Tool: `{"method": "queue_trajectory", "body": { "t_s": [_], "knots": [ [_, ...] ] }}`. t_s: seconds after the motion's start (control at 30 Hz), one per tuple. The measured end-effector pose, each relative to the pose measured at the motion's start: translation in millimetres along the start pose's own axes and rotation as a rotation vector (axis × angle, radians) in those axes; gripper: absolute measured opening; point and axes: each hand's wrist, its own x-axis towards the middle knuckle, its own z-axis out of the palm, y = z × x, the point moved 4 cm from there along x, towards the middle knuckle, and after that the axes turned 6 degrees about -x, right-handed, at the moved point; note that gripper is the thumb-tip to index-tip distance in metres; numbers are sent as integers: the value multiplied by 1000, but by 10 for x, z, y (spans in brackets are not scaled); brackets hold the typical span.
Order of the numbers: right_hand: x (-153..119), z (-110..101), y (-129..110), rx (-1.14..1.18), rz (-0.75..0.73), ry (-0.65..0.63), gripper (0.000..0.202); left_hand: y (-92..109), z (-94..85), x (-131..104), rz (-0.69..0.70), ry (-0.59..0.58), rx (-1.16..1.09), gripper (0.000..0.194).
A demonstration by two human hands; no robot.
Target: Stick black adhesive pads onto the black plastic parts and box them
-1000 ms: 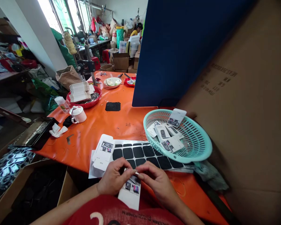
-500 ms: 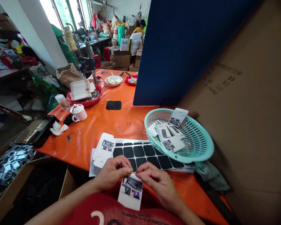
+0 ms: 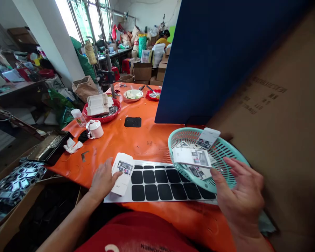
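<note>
My left hand (image 3: 103,180) rests at the left edge of a white printed box (image 3: 123,172), its thumb lying on the face and its fingers apart. That box sits on a sheet of black rounded squares (image 3: 165,187). Over the right side of the turquoise basket (image 3: 232,150) is my right hand (image 3: 241,190), fingers spread, with nothing gripped. Just left of its thumb, a white printed box (image 3: 191,156) lies on top of other small boxes in the basket. The basket covers part of the sheet's right end.
A white lidded cup (image 3: 95,129), a red basket (image 3: 115,113) with card stacks and a black pad (image 3: 132,121) stand on the orange table (image 3: 147,140). A blue panel (image 3: 199,63) and large carton (image 3: 286,140) border the right. A person (image 3: 163,37) sits far back.
My hands have parted from the box held between them. My left hand moved left to the box on the sheet, my right hand moved right over the basket, where another box now lies on top.
</note>
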Motion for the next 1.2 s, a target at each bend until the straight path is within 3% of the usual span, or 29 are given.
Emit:
{"method": "queue_trajectory", "body": {
  "t_s": [0.07,0.1,0.2,0.3,0.43,0.53,0.63,0.8,0.9,1.0,1.07,1.13,1.2],
  "knots": [
    [4,-24,-108,-82,-113,51,32,-34,-55,12,-17,3,-95,46],
    [-24,12,-173,-49,-144,12,26,-9,-101,8,-7,33,-140,41],
    [-182,266,-403,153,-160,-298,11,235,-231,-52,115,101,-259,29],
    [-374,553,-640,339,-112,-586,15,607,-249,-189,319,45,-406,20],
    [-570,789,-729,448,90,-725,31,935,-173,-393,569,92,-468,20],
    [-664,841,-630,517,314,-754,31,972,-96,-445,618,143,-429,21],
    [-728,834,-549,557,519,-820,33,979,-48,-441,676,104,-412,17],
    [-793,787,-569,681,711,-846,43,1076,-41,-429,879,57,-278,25],
    [-836,766,-551,688,795,-830,44,1112,6,-405,871,28,-142,28],
    [-861,755,-540,677,822,-831,45,1127,111,-412,802,-93,-82,36],
    [-866,762,-549,669,807,-854,44,1130,198,-441,746,-223,-149,38],
    [-852,772,-560,653,750,-882,40,1120,282,-471,651,-340,-297,26],
    [-789,755,-562,602,578,-844,31,1095,351,-484,516,-387,-492,21]
  ]
}}
